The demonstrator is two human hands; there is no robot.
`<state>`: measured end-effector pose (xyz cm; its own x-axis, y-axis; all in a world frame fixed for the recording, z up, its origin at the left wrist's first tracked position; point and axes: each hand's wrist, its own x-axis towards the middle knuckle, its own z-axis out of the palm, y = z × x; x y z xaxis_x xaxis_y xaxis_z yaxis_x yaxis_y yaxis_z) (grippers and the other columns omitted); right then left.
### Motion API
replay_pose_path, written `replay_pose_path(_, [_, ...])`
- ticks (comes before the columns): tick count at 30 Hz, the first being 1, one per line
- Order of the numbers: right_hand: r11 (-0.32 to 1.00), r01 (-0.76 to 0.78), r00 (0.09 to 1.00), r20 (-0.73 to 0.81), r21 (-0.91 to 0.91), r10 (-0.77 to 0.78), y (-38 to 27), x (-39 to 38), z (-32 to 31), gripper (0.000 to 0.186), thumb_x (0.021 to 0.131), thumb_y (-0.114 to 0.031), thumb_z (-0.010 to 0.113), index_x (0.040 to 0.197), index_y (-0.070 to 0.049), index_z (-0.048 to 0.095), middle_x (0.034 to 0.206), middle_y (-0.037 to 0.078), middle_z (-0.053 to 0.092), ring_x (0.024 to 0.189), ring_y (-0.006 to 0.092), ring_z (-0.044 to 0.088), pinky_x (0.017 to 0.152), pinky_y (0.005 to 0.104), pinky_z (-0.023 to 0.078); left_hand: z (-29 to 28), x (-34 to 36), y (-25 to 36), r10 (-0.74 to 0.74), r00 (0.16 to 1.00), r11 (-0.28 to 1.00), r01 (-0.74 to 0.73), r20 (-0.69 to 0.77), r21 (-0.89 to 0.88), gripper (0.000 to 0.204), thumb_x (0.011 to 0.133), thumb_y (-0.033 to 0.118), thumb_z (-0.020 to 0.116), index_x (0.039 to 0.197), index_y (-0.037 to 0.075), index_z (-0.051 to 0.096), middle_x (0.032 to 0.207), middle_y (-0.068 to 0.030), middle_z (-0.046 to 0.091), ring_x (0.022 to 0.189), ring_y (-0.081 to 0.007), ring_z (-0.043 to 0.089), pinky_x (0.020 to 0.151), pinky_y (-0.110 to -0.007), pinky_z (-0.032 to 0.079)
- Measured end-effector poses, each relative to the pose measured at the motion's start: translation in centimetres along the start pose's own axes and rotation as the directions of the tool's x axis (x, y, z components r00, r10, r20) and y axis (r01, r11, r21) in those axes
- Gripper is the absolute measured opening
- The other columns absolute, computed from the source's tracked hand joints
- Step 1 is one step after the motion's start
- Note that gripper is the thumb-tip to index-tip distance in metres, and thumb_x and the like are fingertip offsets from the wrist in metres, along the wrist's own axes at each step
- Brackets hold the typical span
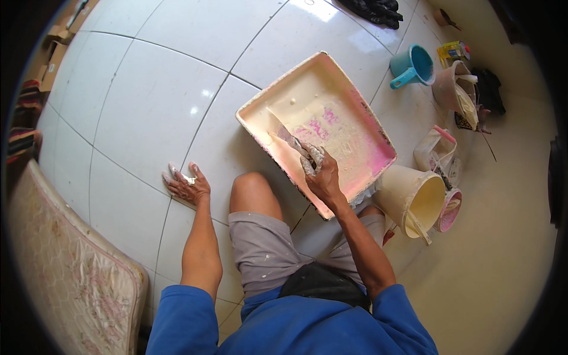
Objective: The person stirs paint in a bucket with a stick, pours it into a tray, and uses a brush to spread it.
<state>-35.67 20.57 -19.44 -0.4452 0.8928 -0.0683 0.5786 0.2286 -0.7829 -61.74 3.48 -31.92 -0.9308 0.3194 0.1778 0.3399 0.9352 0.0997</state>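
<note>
My right hand [320, 173], smeared with pale paste, is closed around the handle of a putty knife [284, 134]. The blade reaches into a large rectangular tray [368, 112], near its left wall. Cream paste coats the tray's inside, with pink patches at the middle and right. To the left of my knee, my left hand [189, 185] is over the tiled floor with its fingers apart. White paste sticks to those fingers, and no tool shows in them. I cannot tell whether this hand touches the floor.
Right of the tray stand a cream bucket [408, 198] with a stick in it, a pink-stained pail [451, 212], a turquoise dipper [412, 66] and a whitish bucket [454, 89]. A black bag [374, 10] lies at the far edge. A quilted mattress [77, 266] is at lower left.
</note>
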Motion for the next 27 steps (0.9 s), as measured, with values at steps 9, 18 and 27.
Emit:
replay_pose_path(9, [0.960, 0.028, 0.999, -0.029, -0.280, -0.037, 0.1, 0.1, -0.6, 0.030, 0.081, -0.006, 0.057, 0.111, -0.003, 0.057, 0.101, 0.021, 0.059, 0.086, 0.0385, 0.059, 0.076, 0.0406, 0.049, 0.1, 0.1, 0.1, -0.011, 1.000, 1.000, 0.010, 0.014, 0.013, 0.067, 0.083, 0.056, 0.048, 0.136, 0.015, 0.036, 0.141, -0.0172, 0.025, 0.128, -0.0325, 0.028, 0.104, -0.046, 0.026])
replay_pose_path(18, [0.932, 0.026, 0.996, -0.069, -0.361, -0.054, 1.7, 1.2, -3.2, 0.030, 0.080, -0.004, 0.058, 0.109, -0.005, 0.059, 0.105, 0.020, 0.059, 0.091, 0.0397, 0.058, 0.091, 0.0415, 0.044, -0.2, 0.4, 0.3, -0.007, 0.999, 1.000, 0.006, 0.034, 0.014, 0.067, 0.084, 0.055, 0.047, 0.136, 0.015, 0.035, 0.140, -0.0193, 0.025, 0.129, -0.0331, 0.026, 0.104, -0.047, 0.025])
replay_pose_path(27, [0.965, -0.262, 0.937, -0.236, 0.011, 0.257, 4.6, -0.7, -7.8, 0.030, 0.082, -0.010, 0.061, 0.111, -0.003, 0.060, 0.095, 0.014, 0.065, 0.086, 0.0211, 0.062, 0.079, 0.0324, 0.047, 0.2, 0.0, 0.1, 0.001, 1.000, 1.000, -0.001, 0.010, -0.014, 0.066, 0.084, 0.055, 0.048, 0.136, 0.015, 0.036, 0.140, -0.0198, 0.026, 0.129, -0.0336, 0.026, 0.104, -0.048, 0.025])
